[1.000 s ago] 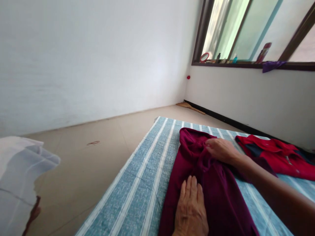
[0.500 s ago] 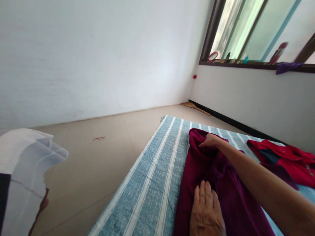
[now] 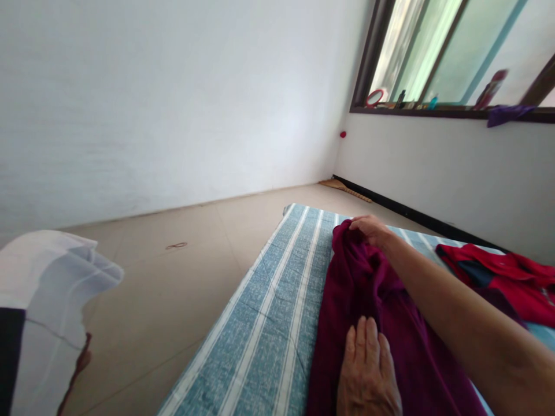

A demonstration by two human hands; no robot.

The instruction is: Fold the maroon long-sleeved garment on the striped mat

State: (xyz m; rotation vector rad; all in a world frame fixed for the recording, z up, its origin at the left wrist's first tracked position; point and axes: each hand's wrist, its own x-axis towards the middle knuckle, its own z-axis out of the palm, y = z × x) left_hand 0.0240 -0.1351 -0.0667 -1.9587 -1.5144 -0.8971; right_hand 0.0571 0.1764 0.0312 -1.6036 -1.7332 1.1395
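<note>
The left hand lies flat and unclenched on the maroon garment, its fingers straight and pointing toward the far end. The garment stretches lengthwise on the bed, running out of view at the bottom. A broad band of blue and white stripes lies between its left side and the bed's long left edge, giving sideways room there. Beyond that edge, the tiled floor spreads wide, with a white sheer cloth at far left. Farther up, the right hand grasps the garment's far end, the fabric bunched beneath it, with a short margin before the bed's far edge. To the right, a red garment lies near, narrowing the room on that side. Past the bed, a strip of floor leads to the black baseboard, and above it the window.
</note>
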